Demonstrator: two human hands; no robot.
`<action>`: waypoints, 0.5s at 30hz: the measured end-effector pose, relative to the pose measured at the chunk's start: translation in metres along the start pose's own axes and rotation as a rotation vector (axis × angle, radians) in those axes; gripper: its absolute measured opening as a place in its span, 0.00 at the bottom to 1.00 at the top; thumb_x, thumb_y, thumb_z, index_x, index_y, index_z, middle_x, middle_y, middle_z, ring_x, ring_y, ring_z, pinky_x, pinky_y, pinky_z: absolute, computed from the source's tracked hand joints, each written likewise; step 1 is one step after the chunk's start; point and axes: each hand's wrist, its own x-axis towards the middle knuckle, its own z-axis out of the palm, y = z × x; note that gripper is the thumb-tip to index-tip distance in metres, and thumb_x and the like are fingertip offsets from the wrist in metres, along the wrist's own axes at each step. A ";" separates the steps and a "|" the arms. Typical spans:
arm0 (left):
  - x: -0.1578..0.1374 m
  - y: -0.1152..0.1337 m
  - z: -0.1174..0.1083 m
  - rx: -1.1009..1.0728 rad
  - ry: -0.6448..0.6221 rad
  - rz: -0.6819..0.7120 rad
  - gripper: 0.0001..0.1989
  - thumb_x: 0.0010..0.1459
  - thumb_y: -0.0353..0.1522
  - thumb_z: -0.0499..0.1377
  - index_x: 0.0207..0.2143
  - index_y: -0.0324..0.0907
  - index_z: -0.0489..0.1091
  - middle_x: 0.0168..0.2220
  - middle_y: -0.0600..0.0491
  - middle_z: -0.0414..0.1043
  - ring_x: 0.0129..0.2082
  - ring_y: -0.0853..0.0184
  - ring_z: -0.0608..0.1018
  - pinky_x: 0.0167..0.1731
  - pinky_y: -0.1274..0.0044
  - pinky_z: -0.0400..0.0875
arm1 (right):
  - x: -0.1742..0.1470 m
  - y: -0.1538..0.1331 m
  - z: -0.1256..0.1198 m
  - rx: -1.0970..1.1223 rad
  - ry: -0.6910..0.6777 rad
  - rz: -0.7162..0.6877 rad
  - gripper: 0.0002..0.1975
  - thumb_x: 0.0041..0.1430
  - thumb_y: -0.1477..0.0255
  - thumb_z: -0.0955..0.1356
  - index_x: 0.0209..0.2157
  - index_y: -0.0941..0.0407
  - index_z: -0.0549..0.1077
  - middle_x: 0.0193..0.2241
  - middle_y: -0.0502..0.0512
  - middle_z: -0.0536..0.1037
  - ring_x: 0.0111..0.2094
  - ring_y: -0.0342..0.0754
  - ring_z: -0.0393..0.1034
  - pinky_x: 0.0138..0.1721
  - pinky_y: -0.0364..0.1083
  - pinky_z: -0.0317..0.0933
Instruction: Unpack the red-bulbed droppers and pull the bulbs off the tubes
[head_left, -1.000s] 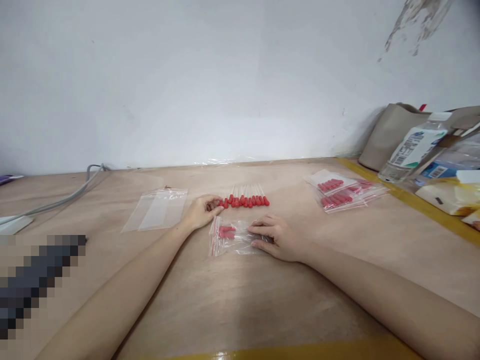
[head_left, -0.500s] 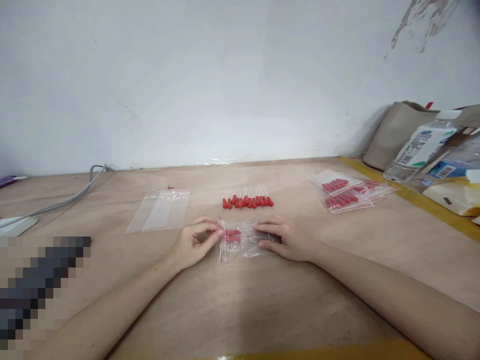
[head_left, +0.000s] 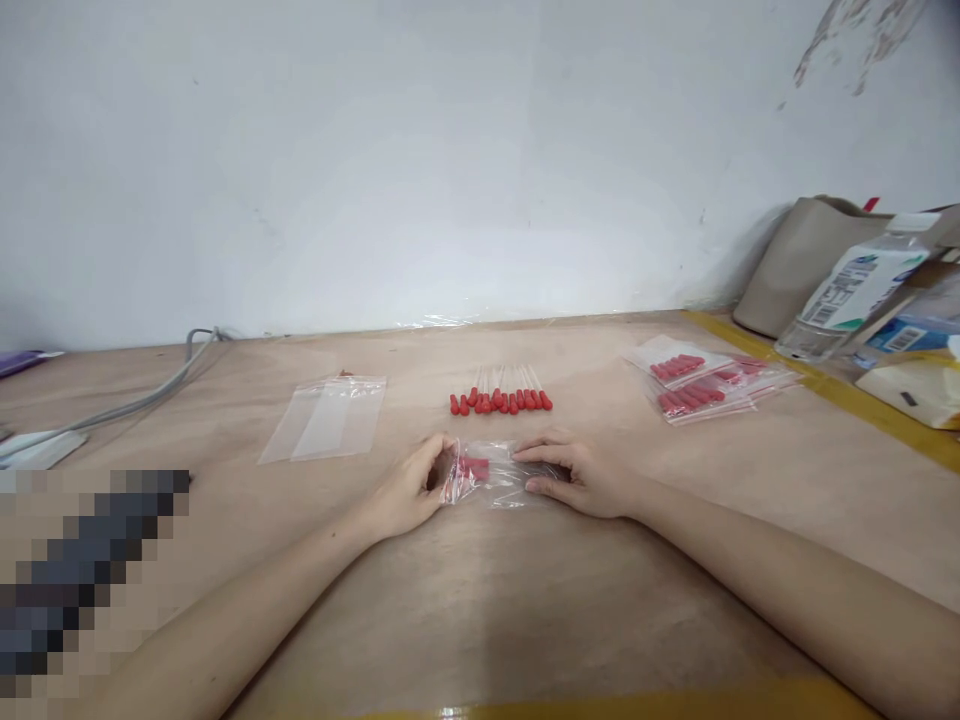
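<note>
A clear zip-lock bag (head_left: 504, 490) lies on the table between my hands, with a few red-tipped pieces (head_left: 475, 467) inside near its zip end. My left hand (head_left: 412, 485) is closed on that zip end, which looks crumpled against the fingers. Over the bag's right end curve the fingers of my right hand (head_left: 581, 475), thumb and forefinger apart and holding the plastic. Just beyond the bag lies a row of thin pale sticks with red heads (head_left: 501, 402), heads toward me. To the left, flat clear zip-lock bags (head_left: 326, 420) overlap.
Filled bags with red-tipped pieces (head_left: 690, 395) are piled at the right. Behind them stand a plastic bottle (head_left: 855, 285) and a grey-beige bag (head_left: 784, 265). A grey cable (head_left: 161, 390) runs at the left, above a pixelated dark object (head_left: 82, 570). Yellow tape (head_left: 862, 405) crosses the right side.
My left hand has shifted slightly right and turned around the zip end, bunching it up. The right hand stays on the other end. The whole view has shifted slightly.
</note>
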 end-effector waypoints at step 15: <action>0.002 0.000 -0.013 -0.550 -0.223 -0.149 0.24 0.47 0.34 0.62 0.48 0.39 0.64 0.43 0.45 0.72 0.41 0.62 0.75 0.43 0.66 0.69 | 0.001 -0.001 0.001 -0.013 0.017 0.005 0.16 0.56 0.66 0.64 0.46 0.56 0.70 0.44 0.58 0.71 0.45 0.48 0.65 0.46 0.49 0.61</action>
